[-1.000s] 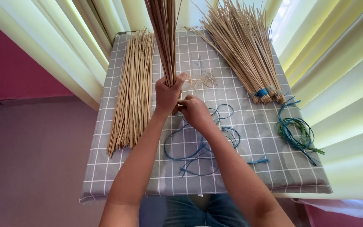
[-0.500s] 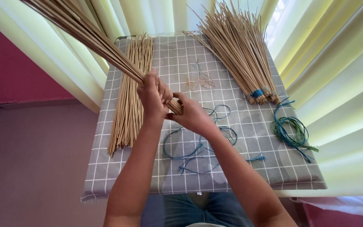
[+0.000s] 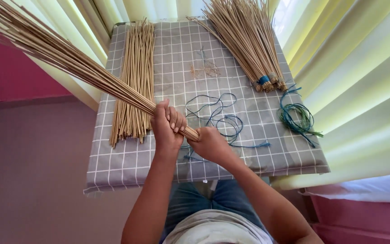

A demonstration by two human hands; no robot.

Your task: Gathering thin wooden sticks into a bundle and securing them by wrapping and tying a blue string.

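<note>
Left hand (image 3: 167, 128) clenched around the stick bundle (image 3: 59, 53) near the table's (image 3: 127, 167) front edge; right hand (image 3: 209, 143) closed at the butt end. Bundle tilted lower leftward than half a second ago. Beyond: blue cord (image 3: 217, 118), loose sticks (image 3: 134, 81), tied bundle (image 3: 249, 43) at the far right corner.

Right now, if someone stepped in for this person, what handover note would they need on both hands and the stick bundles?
Left hand: clenched around the butt end of a bundle of thin sticks, which fans up and away to the left.
Right hand: at the bundle's cut end, by the loose blue cord.
On the checked cloth: a loose pile of sticks at left, and a finished bundle tied with a blue band at upper right, a coil of green cord beside it.
Done: one bundle tied.
Left: the held bundle shows no band yet.
</note>
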